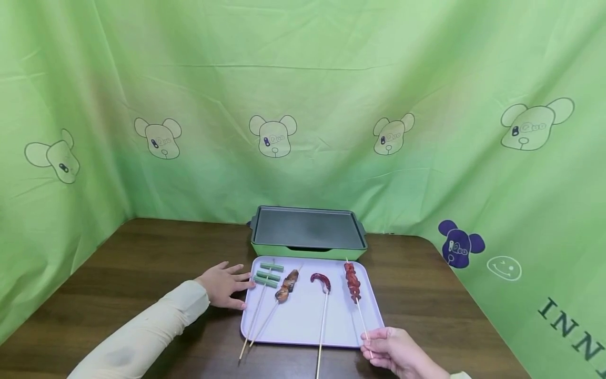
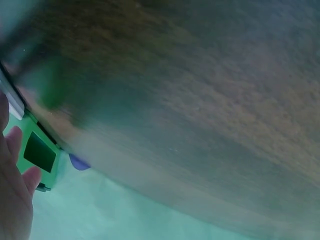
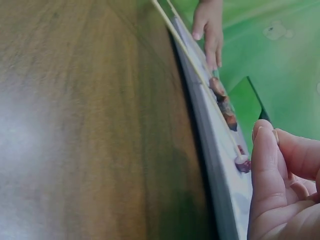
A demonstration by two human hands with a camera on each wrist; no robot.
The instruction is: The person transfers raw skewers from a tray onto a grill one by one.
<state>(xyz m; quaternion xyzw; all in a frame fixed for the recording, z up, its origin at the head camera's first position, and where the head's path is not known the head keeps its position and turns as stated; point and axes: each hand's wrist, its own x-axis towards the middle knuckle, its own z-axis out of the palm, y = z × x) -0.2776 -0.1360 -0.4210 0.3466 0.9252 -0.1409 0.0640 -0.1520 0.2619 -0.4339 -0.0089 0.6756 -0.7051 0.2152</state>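
My right hand pinches the bare stick of a red meat skewer between thumb and fingers at the front right of a pale lilac tray. The meat lies over the tray's right part. At the tray's left edge, my left hand spreads its fingers with the tips at the rim, close to a skewer of green pieces. Beside that lies a browned meat skewer. A curled dark-red piece on a stick, like an octopus tentacle, lies mid-tray; its stick reaches past the front rim.
Behind the tray stands a green tabletop grill with a flat dark plate, close to the tray's back rim. The dark wooden table extends to both sides. A green printed curtain surrounds the table at the back and sides.
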